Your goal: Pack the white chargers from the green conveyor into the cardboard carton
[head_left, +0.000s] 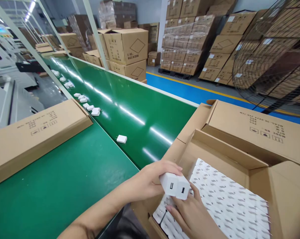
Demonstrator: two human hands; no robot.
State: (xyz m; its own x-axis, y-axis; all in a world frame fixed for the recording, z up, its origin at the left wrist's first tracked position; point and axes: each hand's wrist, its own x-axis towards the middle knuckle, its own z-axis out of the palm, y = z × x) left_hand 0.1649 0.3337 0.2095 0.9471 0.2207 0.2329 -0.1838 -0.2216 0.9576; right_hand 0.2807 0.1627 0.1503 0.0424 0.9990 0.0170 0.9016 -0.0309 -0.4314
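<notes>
Two white USB chargers, side by side with their USB ports facing me, are held over the near edge of an open carton. My left hand is closed around them from the left, fingers over the top. From below and the right, my right hand grips the same pair, its fingers against their lower and right sides; part of those fingers is hidden. Beneath, the carton holds tightly packed rows of white chargers, their metal prongs pointing up. Some near-left ones are partly covered by my right hand.
A green conveyor belt runs away to the upper left, carrying a lone charger and several more chargers farther along. A flat carton lies on the green table. A fan stands right, before stacked boxes.
</notes>
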